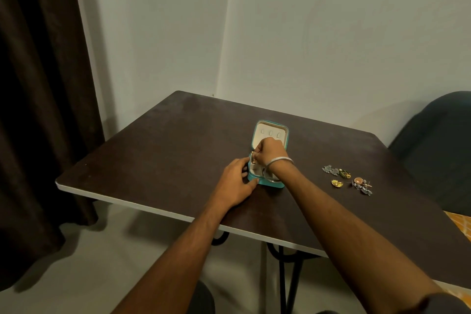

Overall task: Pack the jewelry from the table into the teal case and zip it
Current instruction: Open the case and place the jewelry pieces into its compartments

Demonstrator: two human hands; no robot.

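The surface was dark brown with a pale grey-white edge. The case was teal outside and cream within. A gold-coloured piece showed at the right hand's fingers, and a silver bangle circled that wrist. The loose jewelry mixed grey-silver, green, yellow-gold and coppery orange. The curtain was dark brown, the wall pale grey-green, and the chair dark teal-blue.

A plain room in a home, by the look of it — bare pale walls meet in a corner at twelve o'clock, with a dark curtain hanging at nine. A small dark table on black metal legs stands on a grey floor, and a dark upholstered chair sits at three o'clock — household furniture.
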